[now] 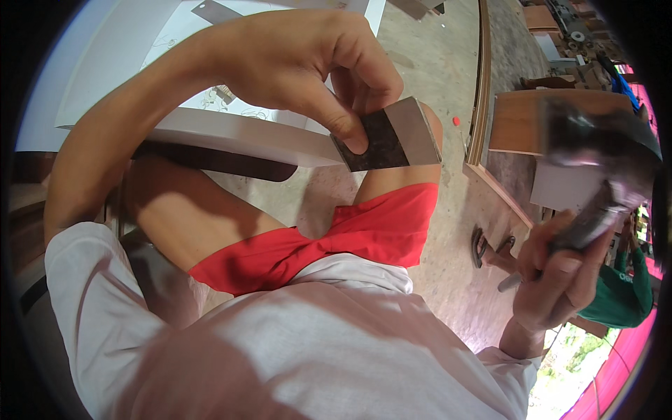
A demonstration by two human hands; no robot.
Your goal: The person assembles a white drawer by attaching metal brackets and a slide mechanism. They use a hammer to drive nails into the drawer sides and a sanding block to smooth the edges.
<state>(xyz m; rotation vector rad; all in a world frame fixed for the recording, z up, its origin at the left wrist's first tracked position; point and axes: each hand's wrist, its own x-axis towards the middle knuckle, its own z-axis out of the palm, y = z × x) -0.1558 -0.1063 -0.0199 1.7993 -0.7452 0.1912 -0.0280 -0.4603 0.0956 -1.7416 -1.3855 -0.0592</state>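
My left hand (301, 66) pinches a flat rectangular metal blade (414, 136), part dark and part grey, between thumb and fingers. The blade is at the end of a white board edge (259, 136), over my right thigh; whether they touch I cannot tell. On the right, my right hand (553, 283) is closed round the handle of a raised hammer (595, 136). Motion blurs the hammer's dark head. The white board edge is the near side of a shallow white box (112, 77) in front of my lap.
Inside the box lie thin shavings and a grey metal plate (218, 12). A long wooden strip (481, 84) and a brown panel (521, 122) are to the right. Farther right, a person in a green shirt (619, 297) sits, with a sandalled foot (479, 246) on the concrete floor.
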